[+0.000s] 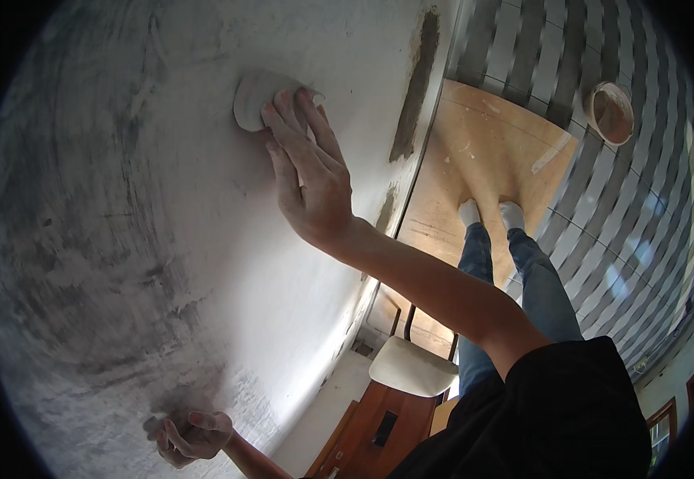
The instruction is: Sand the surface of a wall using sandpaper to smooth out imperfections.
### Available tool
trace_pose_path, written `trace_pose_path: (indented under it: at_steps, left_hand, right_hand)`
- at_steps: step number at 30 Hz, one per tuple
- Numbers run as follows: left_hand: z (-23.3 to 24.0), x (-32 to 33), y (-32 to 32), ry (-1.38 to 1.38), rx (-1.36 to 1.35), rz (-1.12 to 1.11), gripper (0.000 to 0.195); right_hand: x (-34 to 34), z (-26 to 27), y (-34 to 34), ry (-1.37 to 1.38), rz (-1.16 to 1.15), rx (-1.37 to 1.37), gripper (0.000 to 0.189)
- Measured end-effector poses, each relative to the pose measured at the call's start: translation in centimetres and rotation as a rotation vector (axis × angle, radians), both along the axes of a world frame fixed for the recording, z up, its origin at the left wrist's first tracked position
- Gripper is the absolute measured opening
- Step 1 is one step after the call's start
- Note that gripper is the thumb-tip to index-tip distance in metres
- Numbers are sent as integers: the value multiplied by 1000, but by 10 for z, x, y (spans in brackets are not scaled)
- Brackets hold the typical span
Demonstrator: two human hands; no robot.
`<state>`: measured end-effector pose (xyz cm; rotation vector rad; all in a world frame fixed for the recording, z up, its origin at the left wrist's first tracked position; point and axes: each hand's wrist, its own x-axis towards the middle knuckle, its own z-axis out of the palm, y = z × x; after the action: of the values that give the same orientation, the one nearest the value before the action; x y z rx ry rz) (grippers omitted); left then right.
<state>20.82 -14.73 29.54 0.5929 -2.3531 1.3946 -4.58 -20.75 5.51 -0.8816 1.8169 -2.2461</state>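
My right hand (pixel 317 179) is raised against a grey-white plastered wall (pixel 203 215), its fingers pressing a thin, pale, rounded sheet (pixel 254 99) flat to the surface. Whether that sheet is a flexible scraper or an abrasive pad, I cannot tell. Lower left, close to the wall, is my left hand (pixel 194 437) with curled, dusty fingers. A small grey piece (pixel 154 428) shows at its fingertips, in shadow and too blurred to name. Dark streaks and patches mark the wall's left part, while the area by my right hand looks paler and smoother.
A tan board (pixel 502 138) lies under my socked feet on striped floor tiles (pixel 622 197). A bucket (pixel 611 114) with brownish contents stands beyond it. Behind my forearm is a chair with a cream pad (pixel 412 365), near a reddish wooden door (pixel 362 428).
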Motion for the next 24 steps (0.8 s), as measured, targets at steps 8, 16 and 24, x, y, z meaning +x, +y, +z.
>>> trace_pose_path:
  at_steps: [8, 16, 24]
  left_hand:
    - [-1, 6, 3, 3, 105, 15, 24]
    - [-3, -3, 5, -50, 12, 68, 29]
    - [-4, 1, 5, -34, 23, 74, 30]
  right_hand:
    - [41, -6, 39, 140, 247, 31, 35]
    - [3, 44, 10, 77, 8, -11, 36]
    - [-40, 18, 6, 251, -41, 90, 35]
